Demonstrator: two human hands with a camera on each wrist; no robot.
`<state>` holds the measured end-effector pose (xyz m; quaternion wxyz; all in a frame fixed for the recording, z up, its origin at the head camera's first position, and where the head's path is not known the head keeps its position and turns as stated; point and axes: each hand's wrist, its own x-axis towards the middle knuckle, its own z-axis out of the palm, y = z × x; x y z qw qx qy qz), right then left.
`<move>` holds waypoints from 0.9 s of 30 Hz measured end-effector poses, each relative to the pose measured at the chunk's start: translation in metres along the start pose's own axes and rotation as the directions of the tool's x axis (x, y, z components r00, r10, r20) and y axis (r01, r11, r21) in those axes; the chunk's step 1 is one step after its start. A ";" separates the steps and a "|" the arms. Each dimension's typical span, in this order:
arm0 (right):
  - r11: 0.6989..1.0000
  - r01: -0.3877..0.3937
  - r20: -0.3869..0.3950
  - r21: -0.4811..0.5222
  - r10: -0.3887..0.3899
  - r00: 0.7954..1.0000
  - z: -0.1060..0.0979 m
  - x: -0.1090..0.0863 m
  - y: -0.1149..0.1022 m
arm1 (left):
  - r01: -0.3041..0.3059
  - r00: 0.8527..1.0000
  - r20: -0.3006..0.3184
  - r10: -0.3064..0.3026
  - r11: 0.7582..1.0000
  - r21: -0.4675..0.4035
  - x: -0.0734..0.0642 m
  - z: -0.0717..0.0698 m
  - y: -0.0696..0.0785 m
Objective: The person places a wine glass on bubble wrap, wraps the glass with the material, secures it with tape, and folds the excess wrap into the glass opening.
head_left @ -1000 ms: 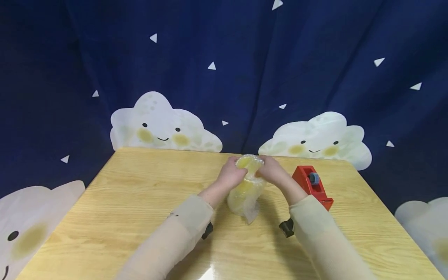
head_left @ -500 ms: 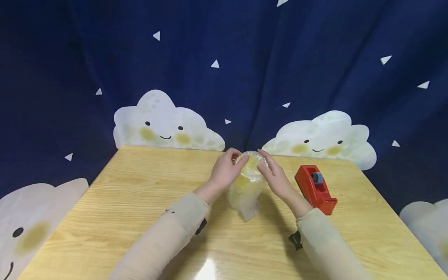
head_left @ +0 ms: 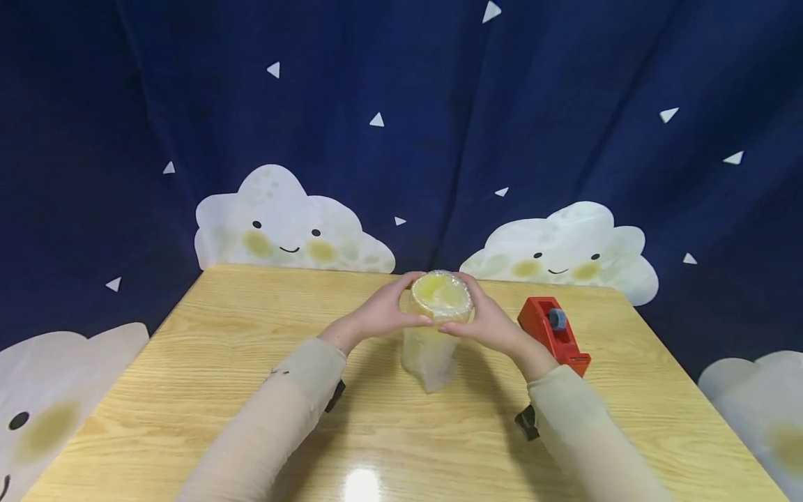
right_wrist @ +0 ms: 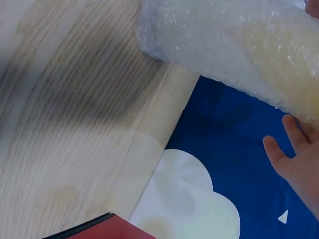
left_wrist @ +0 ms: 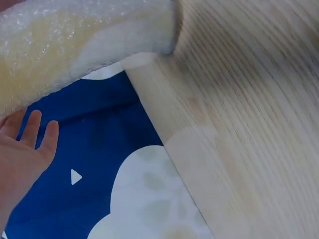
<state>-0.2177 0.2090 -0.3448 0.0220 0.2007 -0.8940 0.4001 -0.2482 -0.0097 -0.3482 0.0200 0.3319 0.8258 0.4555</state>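
Observation:
A tall cylinder wrapped in bubble wrap (head_left: 429,352) stands on the wooden table, with yellow showing through the plastic. Its round, smoothed top faces up between both hands. On the left side, my left hand (head_left: 384,308) holds it near the top, thumb across the front. My right hand (head_left: 492,322) grips the opposite side in the same way, and the two thumb tips nearly meet. In the left wrist view, several fingers of the left hand (left_wrist: 22,154) spread below the wrap (left_wrist: 75,50). The right wrist view shows the wrap (right_wrist: 224,45) narrowing to a creased lower end.
A red tape dispenser (head_left: 553,335) with a small blue roll stands just right of the right forearm; its red corner (right_wrist: 112,229) shows in the right wrist view. The table's far edge (head_left: 301,269) meets a dark blue curtain (head_left: 339,84) with cloud prints.
Both hands have shifted from working the wrap at the top opening to encircling the upper end from either side. The top now looks rounder and flatter. The dispenser stays put.

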 end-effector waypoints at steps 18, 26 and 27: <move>0.999 -0.043 0.059 -0.005 0.043 0.997 0.001 0.029 0.004 | 0.059 0.998 0.016 -0.061 0.993 0.101 0.009 -0.008 -0.017; 0.996 -0.077 0.028 -0.051 0.078 0.997 -0.010 0.016 0.005 | 0.092 0.996 -0.007 -0.094 0.965 0.246 0.005 0.002 -0.009; 0.995 -0.073 0.017 -0.065 0.074 0.997 -0.010 0.015 0.005 | 0.094 0.996 -0.014 -0.094 0.961 0.259 0.004 0.003 -0.009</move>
